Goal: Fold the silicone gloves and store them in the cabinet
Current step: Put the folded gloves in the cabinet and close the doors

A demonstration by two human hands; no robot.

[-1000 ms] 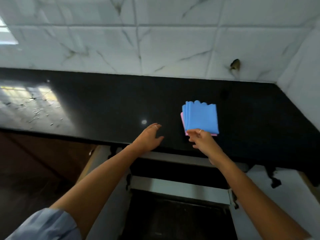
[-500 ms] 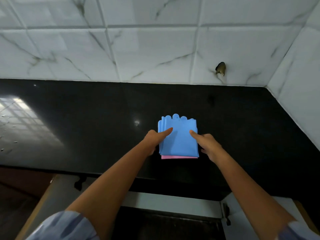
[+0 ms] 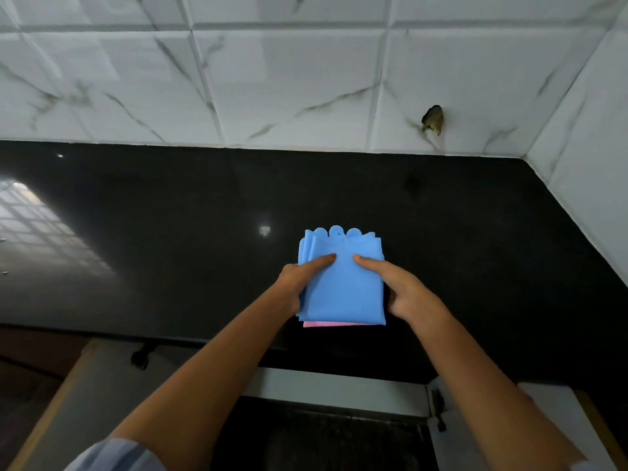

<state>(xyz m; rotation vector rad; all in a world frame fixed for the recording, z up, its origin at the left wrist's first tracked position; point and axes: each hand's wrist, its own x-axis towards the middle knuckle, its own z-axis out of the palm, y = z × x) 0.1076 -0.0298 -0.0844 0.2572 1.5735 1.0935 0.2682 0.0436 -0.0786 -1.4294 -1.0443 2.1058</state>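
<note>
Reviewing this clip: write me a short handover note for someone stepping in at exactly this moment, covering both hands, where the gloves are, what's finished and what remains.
Left hand: grips the left edge of the folded blue gloves, forefinger laid on top.
Right hand: grips the right edge, forefinger on top too.
Gloves: a folded blue stack, fingertips pointing toward the tiled wall, with a pink glove showing underneath at the near edge. The stack is near the front edge of the black counter; I cannot tell if it is lifted off it.
Done: folding looks finished.
Left: carry the stack to the cabinet and put it away. No cabinet interior is clearly visible here.
</note>
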